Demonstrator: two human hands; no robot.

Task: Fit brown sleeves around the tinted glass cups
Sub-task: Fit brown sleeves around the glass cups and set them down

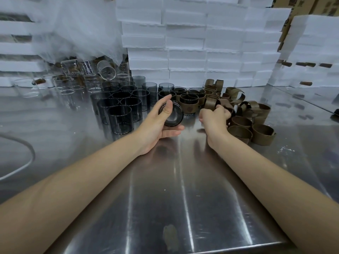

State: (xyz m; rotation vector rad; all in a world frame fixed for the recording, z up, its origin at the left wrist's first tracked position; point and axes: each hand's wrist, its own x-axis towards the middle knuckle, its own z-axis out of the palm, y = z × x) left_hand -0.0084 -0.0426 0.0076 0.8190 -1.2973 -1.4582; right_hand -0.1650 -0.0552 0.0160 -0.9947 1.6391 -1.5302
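Note:
My left hand (160, 121) grips a tinted glass cup (173, 116) tipped on its side, its mouth facing me, just above the steel table (183, 180). My right hand (214, 116) reaches into the pile of brown sleeves (245, 123) on the right, its fingers curled round one dark brown sleeve (226, 105). Several bare tinted cups (120, 119) stand in a cluster left of my left hand. Several cups wearing brown sleeves (189, 102) stand behind and between my hands.
Clear glass cups (73, 85) crowd the back left under a sheet of plastic film (78, 30). Stacks of white foam blocks (201, 43) wall off the back. A white cable (18, 165) curves over the table at the left. The table's front edge runs along the bottom.

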